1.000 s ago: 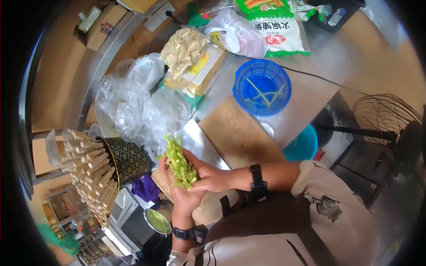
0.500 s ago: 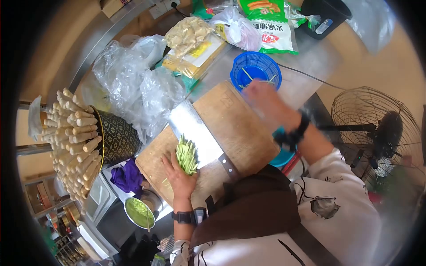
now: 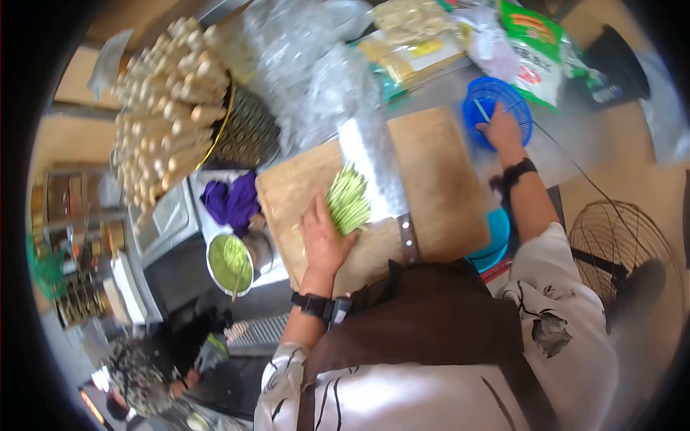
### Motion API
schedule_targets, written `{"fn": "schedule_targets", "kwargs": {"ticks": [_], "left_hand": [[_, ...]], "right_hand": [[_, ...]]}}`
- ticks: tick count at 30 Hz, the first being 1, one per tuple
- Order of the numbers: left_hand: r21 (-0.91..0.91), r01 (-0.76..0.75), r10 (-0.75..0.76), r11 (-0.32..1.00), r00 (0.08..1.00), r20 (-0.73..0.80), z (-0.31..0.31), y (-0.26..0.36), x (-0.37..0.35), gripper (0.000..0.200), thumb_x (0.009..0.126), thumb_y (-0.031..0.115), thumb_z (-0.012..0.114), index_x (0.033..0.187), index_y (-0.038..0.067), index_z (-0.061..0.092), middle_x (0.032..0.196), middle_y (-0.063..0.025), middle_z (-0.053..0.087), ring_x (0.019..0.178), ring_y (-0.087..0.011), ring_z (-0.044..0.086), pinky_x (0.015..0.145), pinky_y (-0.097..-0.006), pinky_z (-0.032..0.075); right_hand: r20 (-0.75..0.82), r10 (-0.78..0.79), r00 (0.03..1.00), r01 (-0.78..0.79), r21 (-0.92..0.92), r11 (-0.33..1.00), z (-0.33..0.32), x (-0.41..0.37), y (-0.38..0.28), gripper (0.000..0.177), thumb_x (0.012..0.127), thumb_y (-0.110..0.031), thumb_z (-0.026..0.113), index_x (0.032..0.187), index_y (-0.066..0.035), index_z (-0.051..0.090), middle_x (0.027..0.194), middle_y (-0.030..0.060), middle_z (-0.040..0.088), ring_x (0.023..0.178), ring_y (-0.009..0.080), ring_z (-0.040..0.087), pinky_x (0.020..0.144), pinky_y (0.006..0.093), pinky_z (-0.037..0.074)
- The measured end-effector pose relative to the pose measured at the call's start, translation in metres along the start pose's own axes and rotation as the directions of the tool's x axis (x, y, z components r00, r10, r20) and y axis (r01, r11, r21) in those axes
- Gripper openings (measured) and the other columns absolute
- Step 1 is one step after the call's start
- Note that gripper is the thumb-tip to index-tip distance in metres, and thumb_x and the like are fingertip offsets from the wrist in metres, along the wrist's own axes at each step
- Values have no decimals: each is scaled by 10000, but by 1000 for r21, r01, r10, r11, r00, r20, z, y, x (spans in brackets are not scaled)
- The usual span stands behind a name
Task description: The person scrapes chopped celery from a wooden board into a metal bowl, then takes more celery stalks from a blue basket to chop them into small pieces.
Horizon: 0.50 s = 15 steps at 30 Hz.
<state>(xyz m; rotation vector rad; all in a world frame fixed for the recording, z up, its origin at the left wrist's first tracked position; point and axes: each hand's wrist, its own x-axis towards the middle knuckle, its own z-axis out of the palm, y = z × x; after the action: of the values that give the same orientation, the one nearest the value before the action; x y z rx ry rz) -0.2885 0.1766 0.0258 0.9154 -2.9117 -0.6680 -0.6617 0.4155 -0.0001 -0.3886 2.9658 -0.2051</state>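
Observation:
My left hand (image 3: 325, 241) lies on a bundle of green stalks (image 3: 348, 199), pressing it down on the wooden cutting board (image 3: 438, 172). A broad cleaver (image 3: 375, 161) rests flat on the board right beside the bundle, its handle toward me. Farther off, my right hand (image 3: 501, 130) reaches into the blue plastic basket (image 3: 483, 100) at the board's far right corner; the fingers are inside the basket and I cannot make out whether they hold a stalk.
A patterned pot full of pale sticks (image 3: 176, 93) stands at the upper left. Crumpled clear plastic (image 3: 305, 65) and food packets (image 3: 535, 54) lie behind the board. A steel bowl of green bits (image 3: 230, 262) and a purple cloth (image 3: 231, 200) sit left of it. A fan (image 3: 625, 244) stands right.
Both hands held the green bundle a second ago. The left hand then laid it on the board, and the right hand swung out to the blue basket. The view has shifted.

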Motion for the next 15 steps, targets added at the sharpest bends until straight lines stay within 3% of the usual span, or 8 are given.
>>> {"fn": "schedule_targets", "kwargs": {"ticks": [4, 6, 9, 12, 15], "left_hand": [[-29, -19, 18, 999, 1000, -22, -7, -2, -12, 1192, 593, 318, 886, 1508, 3, 190, 1518, -256, 274, 1446, -370, 223, 1169, -581, 139], [-34, -31, 29, 999, 997, -68, -6, -10, -19, 1227, 586, 312, 895, 1519, 13, 156, 1533, -245, 263, 1446, -379, 221, 1168, -570, 155], [-108, -33, 17, 994, 989, -149, -13, -23, -34, 1204, 611, 291, 889, 1523, 14, 153, 1544, -233, 259, 1444, -385, 224, 1174, -527, 173], [-205, -12, -32, 979, 977, -211, -16, -42, -50, 1123, 656, 296, 858, 1508, -7, 194, 1523, -239, 294, 1429, -393, 251, 1174, -499, 190], [-318, 45, -127, 947, 961, -244, -13, -57, -73, 973, 741, 269, 801, 1488, -24, 251, 1502, -242, 332, 1407, -399, 294, 1163, -453, 236]], "right_hand": [[-48, 7, 999, -7, -3, 1000, 12, 8, -2, 812, 697, -194, 809, 1363, 25, 399, 1114, 294, 618, 1046, 440, 604, 904, 473, 496], [-31, 30, 999, -30, 12, 999, 14, 10, -1, 748, 710, -139, 772, 1352, 23, 424, 1159, 305, 591, 1086, 441, 584, 932, 471, 482], [-48, -68, 997, 67, -16, 998, 34, 25, 9, 470, 799, -68, 640, 1233, 39, 497, 1204, 331, 534, 1077, 474, 577, 920, 490, 494], [-65, -106, 992, 105, -15, 994, 39, 27, 8, 340, 803, -51, 609, 1125, 51, 572, 1130, 306, 581, 1075, 462, 581, 916, 488, 491], [41, -88, 995, 87, 26, 996, 27, 33, 7, 262, 788, -22, 589, 1039, 49, 611, 1031, 276, 618, 1089, 426, 585, 894, 481, 486]]}}
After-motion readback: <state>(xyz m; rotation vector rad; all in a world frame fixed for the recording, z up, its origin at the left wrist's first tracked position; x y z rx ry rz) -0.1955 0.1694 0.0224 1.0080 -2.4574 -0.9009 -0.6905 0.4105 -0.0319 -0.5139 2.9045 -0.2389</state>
